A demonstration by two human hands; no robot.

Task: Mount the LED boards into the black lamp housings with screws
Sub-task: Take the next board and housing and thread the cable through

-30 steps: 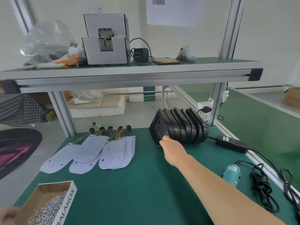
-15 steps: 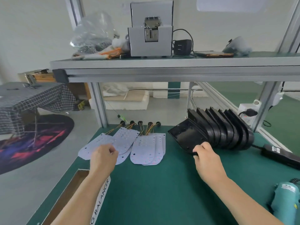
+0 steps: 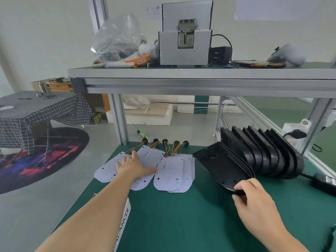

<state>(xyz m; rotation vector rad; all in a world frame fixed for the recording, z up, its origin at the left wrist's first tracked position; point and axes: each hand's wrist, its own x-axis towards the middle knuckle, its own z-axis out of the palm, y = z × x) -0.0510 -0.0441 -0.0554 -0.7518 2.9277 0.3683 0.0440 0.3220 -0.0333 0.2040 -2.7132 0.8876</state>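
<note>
Head view, bench seen from the worker's position. Nearest the viewer, a white box label (image 3: 124, 220) printed with letters ending "ALANCER" is partly covered by the left forearm, on the green bench mat (image 3: 172, 224).

The right hand (image 3: 254, 202) is curled on the near rim of a black lamp housing (image 3: 223, 166), which is pinched between thumb and fingers. This housing is laid open side up on the mat, its near end at the hand and its far end just beside the row of housings (image 3: 269, 153), which are stood on edge and nested together at the right.

The left hand (image 3: 134, 166) is laid flat, fingers straight and spread, on the left group of LED boards (image 3: 107, 172); nothing is gripped. A second stack of LED boards (image 3: 172, 173) is fanned just to its right, between the hand and the open housing. Coloured wires with black end fittings (image 3: 165, 142) are led from the boards' far edges.

A black power adapter (image 3: 325, 182) is seen at the right edge. On the upper shelf (image 3: 200, 75) are placed a clear bag of small metal parts (image 3: 116, 40), a grey machine (image 3: 185, 46) and a phone (image 3: 258, 64).
</note>
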